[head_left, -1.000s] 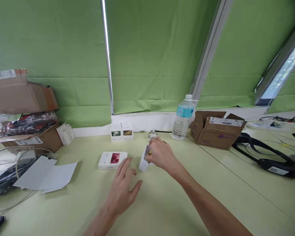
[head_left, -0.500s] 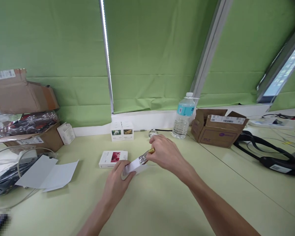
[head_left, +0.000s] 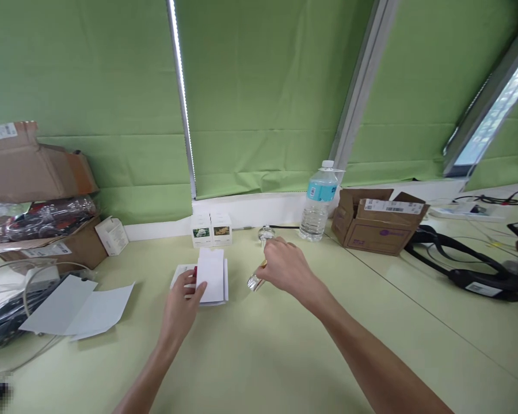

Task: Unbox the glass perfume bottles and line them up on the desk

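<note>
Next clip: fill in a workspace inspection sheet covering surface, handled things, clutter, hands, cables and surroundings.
Surface: pale green table, seam at right.
Handled things: white carton, partly hiding a flat white box; shiny item with gold part.
Clutter: water bottle, open cardboard box, white paper.
Hands: left hand holds the white carton; right hand grips the shiny item.
Cables: dark cable near rear edge; black cables at right rear.
Surroundings: green blinds behind.

Green blind (head_left: 267, 92) hanging behind worktop (head_left: 259, 356).
Water bottle (head_left: 317, 210) is standing beside open carton (head_left: 373, 230); black device (head_left: 470, 279) lying farther right, brown box (head_left: 26, 169) topping left pile (head_left: 52, 218).
</note>
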Available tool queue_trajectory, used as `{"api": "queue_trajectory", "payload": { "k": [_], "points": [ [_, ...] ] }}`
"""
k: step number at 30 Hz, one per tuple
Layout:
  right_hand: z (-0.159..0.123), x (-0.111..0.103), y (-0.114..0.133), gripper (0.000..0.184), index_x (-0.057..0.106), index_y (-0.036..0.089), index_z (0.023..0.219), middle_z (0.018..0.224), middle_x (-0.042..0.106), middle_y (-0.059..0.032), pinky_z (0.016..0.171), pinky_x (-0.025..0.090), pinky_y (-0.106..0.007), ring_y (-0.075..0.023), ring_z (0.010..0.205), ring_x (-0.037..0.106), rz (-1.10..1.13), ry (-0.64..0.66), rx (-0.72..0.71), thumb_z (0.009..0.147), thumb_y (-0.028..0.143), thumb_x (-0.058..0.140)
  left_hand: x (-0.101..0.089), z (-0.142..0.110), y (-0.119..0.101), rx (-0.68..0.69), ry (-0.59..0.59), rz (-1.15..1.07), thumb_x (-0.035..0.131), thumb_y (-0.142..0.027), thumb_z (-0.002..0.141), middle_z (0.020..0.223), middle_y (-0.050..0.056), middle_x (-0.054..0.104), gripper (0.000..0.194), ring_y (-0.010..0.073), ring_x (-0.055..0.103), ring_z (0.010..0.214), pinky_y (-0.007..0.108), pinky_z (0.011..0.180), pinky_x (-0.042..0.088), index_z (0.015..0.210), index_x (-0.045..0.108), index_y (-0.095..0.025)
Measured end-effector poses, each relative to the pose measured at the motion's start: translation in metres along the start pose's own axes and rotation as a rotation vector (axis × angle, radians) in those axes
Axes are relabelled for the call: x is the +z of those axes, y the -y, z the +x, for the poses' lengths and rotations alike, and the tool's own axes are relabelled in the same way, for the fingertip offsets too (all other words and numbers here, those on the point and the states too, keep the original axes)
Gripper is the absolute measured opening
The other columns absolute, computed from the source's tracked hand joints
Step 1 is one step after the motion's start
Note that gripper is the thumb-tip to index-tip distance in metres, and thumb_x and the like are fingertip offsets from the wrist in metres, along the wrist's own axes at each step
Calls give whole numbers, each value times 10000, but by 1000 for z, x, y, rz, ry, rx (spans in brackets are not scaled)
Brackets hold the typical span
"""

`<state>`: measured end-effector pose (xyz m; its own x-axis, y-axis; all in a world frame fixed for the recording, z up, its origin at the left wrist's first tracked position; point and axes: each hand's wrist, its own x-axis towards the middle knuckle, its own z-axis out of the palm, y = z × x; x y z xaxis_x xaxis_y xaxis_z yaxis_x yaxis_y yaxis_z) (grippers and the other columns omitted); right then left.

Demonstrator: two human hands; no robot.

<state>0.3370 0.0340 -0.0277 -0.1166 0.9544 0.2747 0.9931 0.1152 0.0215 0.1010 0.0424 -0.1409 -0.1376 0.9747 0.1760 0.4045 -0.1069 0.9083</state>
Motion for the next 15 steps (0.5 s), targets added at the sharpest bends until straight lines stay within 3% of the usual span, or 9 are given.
{"api": "queue_trajectory", "payload": {
  "k": [5, 9, 12, 15],
  "points": [
    [-2, 15, 12, 42, 626, 153, 675, 753, 624, -86, 596, 310, -282, -201, 748, 547, -20, 41, -72, 643, 144, 601, -15, 6, 8, 50, -203, 346, 495, -549, 840, 1223, 117, 579, 517, 282, 622, 941, 424, 740, 526, 1228, 493, -208],
    [-5, 16, 20, 20, 630, 152, 663, 789, 648, -102, 615, 324, -278, -213, 793, 559, -7, 106, -95, 654, 139, 618, -14, -3, -1, 327, -345, 479, 457, -451, 899, 1291, 116, 528, 409, 297, 528, 1151, 457, 952, 437, 1229, 494, -212],
    [-8, 14, 26, 16, 643, 149, 685, 835, 660, -120, 628, 334, -277, -227, 831, 575, 24, 194, -98, 687, 143, 628, 1, -19, -12, 637, -242, 456, 493, -329, 906, 1222, 103, 574, 283, 263, 507, 1186, 405, 1004, 397, 1164, 529, -219],
    [-10, 13, 32, 28, 655, 150, 713, 850, 665, -127, 625, 338, -277, -237, 845, 589, 49, 253, -100, 712, 146, 627, 22, -38, -19, 738, -35, 478, 533, -314, 890, 1114, 86, 624, 239, 242, 578, 1062, 365, 920, 438, 1113, 551, -231]
  ]
}}
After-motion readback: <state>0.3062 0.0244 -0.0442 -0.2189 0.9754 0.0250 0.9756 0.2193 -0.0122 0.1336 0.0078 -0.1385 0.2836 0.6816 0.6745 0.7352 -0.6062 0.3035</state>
